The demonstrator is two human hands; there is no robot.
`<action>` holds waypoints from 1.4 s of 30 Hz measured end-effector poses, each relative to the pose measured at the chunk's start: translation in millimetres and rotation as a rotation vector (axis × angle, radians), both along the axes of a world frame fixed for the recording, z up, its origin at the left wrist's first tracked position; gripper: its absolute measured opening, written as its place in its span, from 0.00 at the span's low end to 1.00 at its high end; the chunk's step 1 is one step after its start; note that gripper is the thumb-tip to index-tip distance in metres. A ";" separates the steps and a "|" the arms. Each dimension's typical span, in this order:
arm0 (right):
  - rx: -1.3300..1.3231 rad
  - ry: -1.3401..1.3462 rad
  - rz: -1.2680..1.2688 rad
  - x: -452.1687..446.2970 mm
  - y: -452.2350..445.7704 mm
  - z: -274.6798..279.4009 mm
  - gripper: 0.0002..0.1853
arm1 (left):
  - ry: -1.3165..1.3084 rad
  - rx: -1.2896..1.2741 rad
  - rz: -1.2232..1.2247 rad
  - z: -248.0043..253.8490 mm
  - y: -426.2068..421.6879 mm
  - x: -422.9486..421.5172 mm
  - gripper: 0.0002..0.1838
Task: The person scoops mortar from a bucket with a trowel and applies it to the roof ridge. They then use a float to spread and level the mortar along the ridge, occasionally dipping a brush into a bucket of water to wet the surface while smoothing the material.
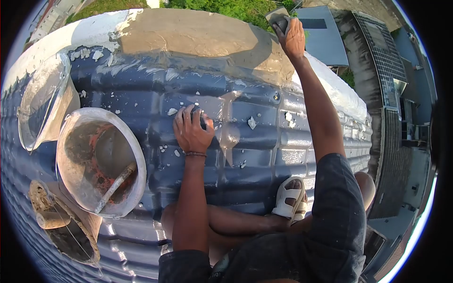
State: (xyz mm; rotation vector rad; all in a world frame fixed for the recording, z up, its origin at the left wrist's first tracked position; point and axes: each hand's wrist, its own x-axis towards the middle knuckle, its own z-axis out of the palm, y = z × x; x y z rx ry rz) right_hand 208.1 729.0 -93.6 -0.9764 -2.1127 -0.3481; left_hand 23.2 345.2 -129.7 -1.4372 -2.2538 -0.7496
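Observation:
My right hand (292, 37) is closed around a flat trowel (276, 19), held at the far end of a ledge coated in wet grey-brown mortar (193, 32). On the dark blue roof tiles (184, 96) rests my left hand (193, 127), fingers curled down over a small dark object that is mostly hidden beneath them. White crumbs of debris lie around that hand. To its left stands a round bucket (138, 155) with grey mix inside and a stick-like handle (115, 187) leaning in it.
A second pale bucket (73, 96) tilts at the upper left. Below the round bucket is a mortar-crusted container (89, 226). My sandalled foot (289, 197) rests on the tiles. Past the white-edged ledge are lower roofs (325, 42) and greenery.

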 end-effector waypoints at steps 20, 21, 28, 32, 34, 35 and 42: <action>0.132 -0.222 0.193 -14.6 -59.0 -26.8 0.25 | -0.008 0.024 0.008 3.5 -0.9 0.3 0.09; 0.082 -0.125 0.100 -25.2 -50.6 -7.9 0.23 | -0.015 0.027 0.019 3.2 -1.5 1.2 0.09; 0.079 -0.393 0.279 31.3 -71.7 -25.0 0.24 | -0.044 0.040 0.006 0.9 -2.8 -1.3 0.10; -0.103 -0.505 0.282 60.2 -99.6 -77.6 0.25 | -0.055 0.040 -0.016 1.5 -3.7 -5.1 0.10; -0.055 -0.447 0.282 49.5 -101.5 -82.7 0.26 | -0.055 0.044 -0.011 0.7 -4.0 -5.3 0.10; -0.059 -0.474 0.264 44.8 -98.8 -82.0 0.27 | -0.059 0.058 -0.018 1.5 -3.6 -5.5 0.10; -0.004 -0.423 0.336 -35.9 -93.1 -51.1 0.30 | -0.066 0.068 -0.031 3.7 -4.4 -5.6 0.11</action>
